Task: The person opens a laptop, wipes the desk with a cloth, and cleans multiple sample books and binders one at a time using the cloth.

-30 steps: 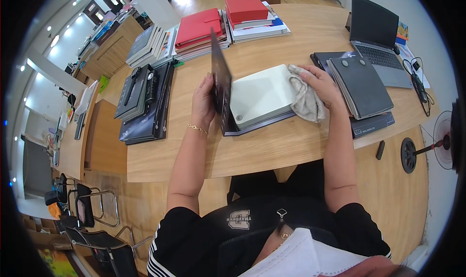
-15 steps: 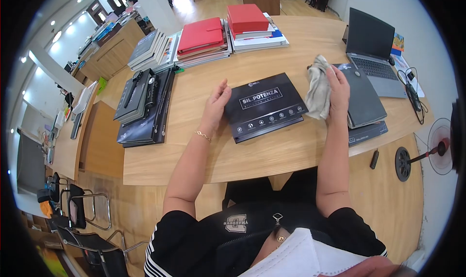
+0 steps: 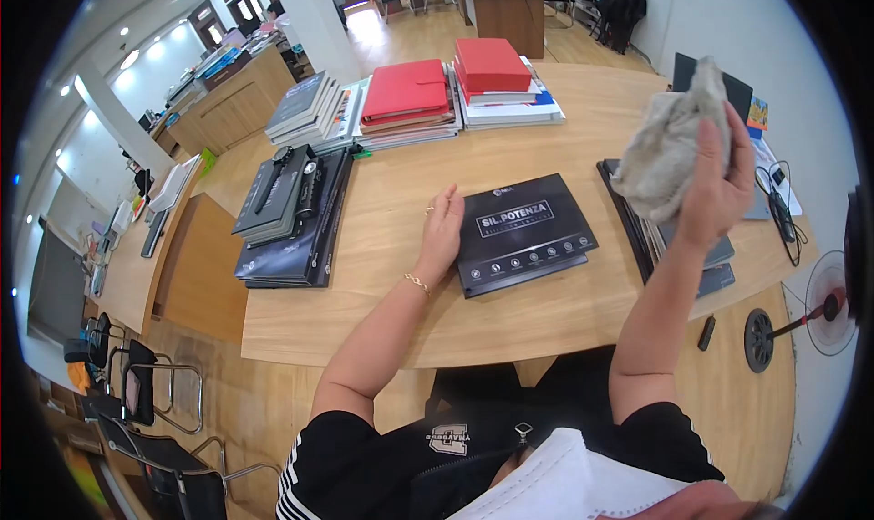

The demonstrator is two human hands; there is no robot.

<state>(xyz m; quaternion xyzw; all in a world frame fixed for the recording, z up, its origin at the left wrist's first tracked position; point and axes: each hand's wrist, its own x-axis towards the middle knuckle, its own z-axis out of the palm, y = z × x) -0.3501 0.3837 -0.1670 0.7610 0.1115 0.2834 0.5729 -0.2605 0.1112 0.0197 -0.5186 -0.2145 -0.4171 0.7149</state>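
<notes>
Book is closed mid-desk, kinda toward our near edge; our left hand is straight-fingered along its left side, right hand pinching a rag up high.

an office, wooden desks, stacked binders, laptop, black chairs

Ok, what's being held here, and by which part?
The right hand grips the grey cloth by its right side. The left hand, at the black book's left edge, grips nothing.
</notes>
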